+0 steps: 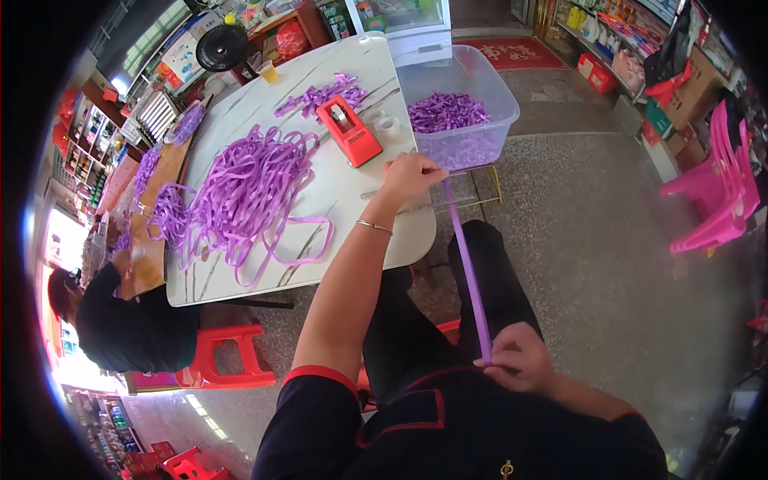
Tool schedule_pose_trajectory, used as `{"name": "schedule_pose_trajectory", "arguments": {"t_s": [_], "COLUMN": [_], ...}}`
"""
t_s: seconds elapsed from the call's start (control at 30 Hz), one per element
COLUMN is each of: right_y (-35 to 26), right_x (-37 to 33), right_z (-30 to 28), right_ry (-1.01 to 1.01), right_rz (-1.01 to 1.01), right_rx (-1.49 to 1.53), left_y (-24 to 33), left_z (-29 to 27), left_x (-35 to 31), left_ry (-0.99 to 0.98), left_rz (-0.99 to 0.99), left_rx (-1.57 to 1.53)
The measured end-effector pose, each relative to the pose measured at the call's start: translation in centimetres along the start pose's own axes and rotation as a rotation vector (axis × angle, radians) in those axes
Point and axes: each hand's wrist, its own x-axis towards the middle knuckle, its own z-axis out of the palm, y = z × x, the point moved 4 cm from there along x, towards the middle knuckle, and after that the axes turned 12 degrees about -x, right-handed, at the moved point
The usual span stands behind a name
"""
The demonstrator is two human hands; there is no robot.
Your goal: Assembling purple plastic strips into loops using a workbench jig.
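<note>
A purple ribbon [470, 276] stretches taut between my two hands, over my lap. My left hand [410, 174], at the table's right edge, pinches its far end. Close to my body, my right hand [518, 358] pinches the near end between thumb and fingers. Left of my left hand, a red tape dispenser [350, 132] stands on the white marbled table [352, 232], with clear tape rolls [387, 126] beside it. A large tangle of purple ribbon [252, 188] covers the table's middle, and a smaller purple bunch [324, 96] lies farther back.
Against the table's right side stands a clear plastic bin [500, 104] holding purple ribbon pieces [448, 112]. A person in dark clothes [136, 320] sits at the left by a wooden table [150, 248]. A red stool [228, 356] and pink chairs [720, 188] stand around.
</note>
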Motion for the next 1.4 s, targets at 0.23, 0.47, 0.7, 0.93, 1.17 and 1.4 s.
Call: {"name": "schedule_pose_trajectory", "arguments": {"t_s": [0.23,0.47,0.7,0.93,1.17,1.4], "right_y": [-2.1,4.1,15.7,28.5,33.5,15.9], "right_x": [10.6,24.3,36.6,34.8,16.6,4.3], "right_z": [-7.0,-8.9,-1.9,9.4,19.7,11.9], "right_ry": [-0.043,0.266,0.207,0.084,-0.032,-0.234], "right_rz": [-0.243,-0.156,0.078,0.405,0.712,0.818], "right_rx": [0.2,0.216,0.542,0.469,0.568,0.54], "left_y": [0.2,1.1,1.5,1.4,2.6,1.9], "left_z": [-0.3,-0.6,-0.7,-0.5,-0.8,-1.4], "left_x": [-0.3,-0.8,-0.9,-0.4,0.0,-0.8], "left_ry": [0.084,0.059,0.098,0.173,0.106,0.035], "left_rz": [0.077,0.031,0.096,0.104,0.093,0.117], "left_rx": [0.026,0.048,0.037,0.043,-0.077,-0.012]}}
